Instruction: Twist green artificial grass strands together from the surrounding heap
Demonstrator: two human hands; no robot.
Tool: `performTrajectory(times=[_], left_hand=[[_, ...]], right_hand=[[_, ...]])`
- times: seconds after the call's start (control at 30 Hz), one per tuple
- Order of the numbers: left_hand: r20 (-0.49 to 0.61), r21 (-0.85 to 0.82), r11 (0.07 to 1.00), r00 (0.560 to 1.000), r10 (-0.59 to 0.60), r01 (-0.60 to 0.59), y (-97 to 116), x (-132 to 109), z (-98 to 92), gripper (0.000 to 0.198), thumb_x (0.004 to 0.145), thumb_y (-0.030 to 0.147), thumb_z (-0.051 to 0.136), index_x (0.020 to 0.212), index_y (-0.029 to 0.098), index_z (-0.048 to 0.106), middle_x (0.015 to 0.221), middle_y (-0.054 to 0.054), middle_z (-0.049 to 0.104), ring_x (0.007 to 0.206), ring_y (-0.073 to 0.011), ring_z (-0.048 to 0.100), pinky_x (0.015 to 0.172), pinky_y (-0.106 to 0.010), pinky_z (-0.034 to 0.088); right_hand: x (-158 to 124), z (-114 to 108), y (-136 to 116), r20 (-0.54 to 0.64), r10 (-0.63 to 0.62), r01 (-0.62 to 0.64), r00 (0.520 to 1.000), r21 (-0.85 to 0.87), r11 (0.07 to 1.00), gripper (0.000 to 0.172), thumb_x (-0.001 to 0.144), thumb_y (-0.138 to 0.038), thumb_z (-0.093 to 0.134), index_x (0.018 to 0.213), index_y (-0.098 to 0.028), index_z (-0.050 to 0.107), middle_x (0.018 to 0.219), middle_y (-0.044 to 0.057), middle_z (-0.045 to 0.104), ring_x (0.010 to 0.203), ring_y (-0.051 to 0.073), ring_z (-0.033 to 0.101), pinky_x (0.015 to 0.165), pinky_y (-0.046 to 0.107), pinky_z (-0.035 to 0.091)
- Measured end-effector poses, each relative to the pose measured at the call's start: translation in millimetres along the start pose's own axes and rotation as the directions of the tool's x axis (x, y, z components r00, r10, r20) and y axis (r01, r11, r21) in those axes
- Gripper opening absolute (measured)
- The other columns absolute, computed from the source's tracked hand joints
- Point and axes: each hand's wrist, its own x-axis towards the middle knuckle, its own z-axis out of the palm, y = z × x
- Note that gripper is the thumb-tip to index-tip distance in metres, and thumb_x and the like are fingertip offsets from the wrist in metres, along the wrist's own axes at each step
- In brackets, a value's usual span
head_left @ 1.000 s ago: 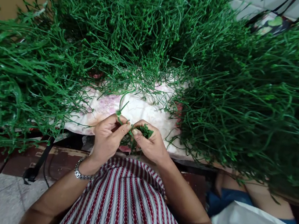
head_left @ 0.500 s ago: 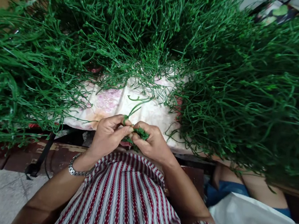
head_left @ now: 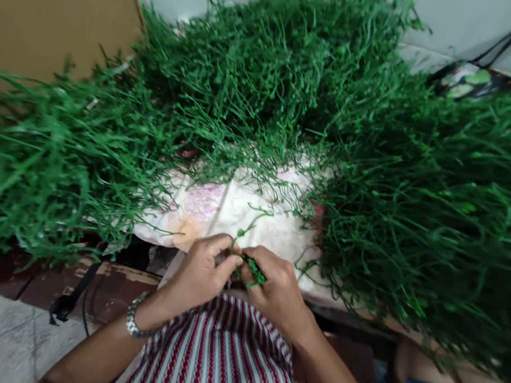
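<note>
Both hands meet fingertip to fingertip — left hand (head_left: pixel 203 271) and right hand (head_left: pixel 276 288) pinching one green stem (head_left: pixel 251 268) — green stem heaps (head_left: pixel 270 86) beyond them.

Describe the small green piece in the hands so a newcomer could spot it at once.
Heaped green stems ring a pale floral cloth. At its near edge the left hand and right hand meet, pinching a small green sprig. Unlike the heaped stems, it alone sits between fingers.
</note>
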Motion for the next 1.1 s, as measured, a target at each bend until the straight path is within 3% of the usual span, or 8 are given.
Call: performTrajectory(times=[0.17, 0.3, 0.43, 0.53, 0.73, 0.87, 0.97, 1.1], left_hand=[[-0.04, 0.278, 0.948, 0.984, 0.172, -0.154, 8.3, 5.2, 3.0, 0.018, 0.083, 0.015, 0.043, 0.065, 0.019, 0.04, 0.067, -0.001, 0.049, 0.067, -0.0144, 0.048, 0.062, -0.026, 0.036], [0.002, 0.392, 0.888, 0.966, 0.259, -0.239, 10.7, 8.5, 1.3, 0.017, 0.082, 0.011, 0.04, 0.067, 0.018, 0.04, 0.07, -0.002, 0.052, 0.071, -0.0147, 0.049, 0.066, -0.026, 0.035], [0.161, 0.302, 0.891, 0.939, 0.302, -0.339, 10.1, 12.0, -6.5, 0.019, 0.077, 0.008, 0.042, 0.062, 0.018, 0.038, 0.064, 0.0, 0.048, 0.067, -0.0127, 0.047, 0.064, -0.024, 0.034], [0.379, 0.086, 0.922, 0.868, 0.319, -0.377, 8.4, 12.4, -14.2, 0.022, 0.07, 0.005, 0.046, 0.057, 0.017, 0.034, 0.058, 0.003, 0.042, 0.059, -0.0094, 0.043, 0.058, -0.022, 0.031], [0.576, -0.141, 0.955, 0.763, 0.293, -0.26, 5.5, 6.9, -19.6, 0.029, 0.073, 0.011, 0.053, 0.052, 0.016, 0.033, 0.052, 0.004, 0.035, 0.053, -0.0076, 0.037, 0.054, -0.023, 0.027], [0.615, -0.247, 0.949, 0.725, 0.311, -0.198, 9.3, 4.4, -20.6, 0.028, 0.075, 0.013, 0.054, 0.052, 0.015, 0.039, 0.052, 0.004, 0.038, 0.052, -0.0076, 0.037, 0.053, -0.023, 0.027], [0.616, -0.317, 0.94, 0.727, 0.305, -0.126, 9.6, 4.4, -21.9, 0.027, 0.076, 0.015, 0.055, 0.051, 0.015, 0.044, 0.052, 0.003, 0.039, 0.051, -0.0083, 0.037, 0.052, -0.023, 0.028], [0.57, -0.448, 0.889, 0.796, 0.201, 0.097, 1.1, 3.2, -18.6, 0.025, 0.075, 0.026, 0.06, 0.053, 0.014, 0.056, 0.052, 0.001, 0.044, 0.049, -0.009, 0.037, 0.049, -0.024, 0.027]], right_hand=[[1.7, 0.3, 6.0, 0.012, 0.031, -0.03, 0.999, -0.063, 0.998, 0.019, 0.074, -0.005, 0.04, 0.085, -0.017, 0.05, 0.073, 0.005, 0.06, 0.065, 0.016, 0.057, 0.059, 0.025, 0.042], [3.9, -5.9, 9.9, 0.037, -0.012, 0.016, 0.999, -0.115, 0.993, 0.029, 0.068, -0.003, 0.037, 0.088, -0.017, 0.053, 0.074, 0.005, 0.062, 0.067, 0.017, 0.058, 0.06, 0.025, 0.041], [5.9, -20.5, 7.8, 0.157, -0.084, 0.104, 0.984, -0.12, 0.987, 0.024, 0.067, -0.002, 0.038, 0.076, -0.017, 0.054, 0.071, 0.004, 0.061, 0.067, 0.015, 0.057, 0.061, 0.024, 0.039], [7.6, -32.5, 2.9, 0.308, -0.152, 0.179, 0.939, -0.058, 0.982, 0.017, 0.07, -0.004, 0.041, 0.071, -0.017, 0.052, 0.067, 0.002, 0.058, 0.065, 0.013, 0.054, 0.062, 0.023, 0.039], [13.7, -37.6, 2.1, 0.485, -0.401, 0.313, 0.777, 0.255, 0.915, 0.013, 0.072, -0.008, 0.043, 0.065, -0.017, 0.05, 0.063, 0.001, 0.055, 0.062, 0.011, 0.049, 0.064, 0.021, 0.041], [15.3, -34.1, 5.0, 0.475, -0.479, 0.262, 0.738, 0.453, 0.852, 0.016, 0.075, -0.01, 0.045, 0.062, -0.017, 0.05, 0.06, -0.001, 0.05, 0.059, 0.009, 0.044, 0.06, 0.02, 0.04], [15.4, -32.3, 7.1, 0.474, -0.473, 0.154, 0.743, 0.566, 0.81, 0.017, 0.078, -0.013, 0.046, 0.062, -0.017, 0.05, 0.06, -0.001, 0.049, 0.059, 0.009, 0.043, 0.06, 0.02, 0.039], [15.3, -28.0, 12.1, 0.499, -0.409, -0.047, 0.764, 0.675, 0.736, 0.023, 0.08, -0.02, 0.051, 0.058, -0.016, 0.044, 0.056, -0.004, 0.039, 0.052, 0.006, 0.035, 0.052, 0.019, 0.033]])
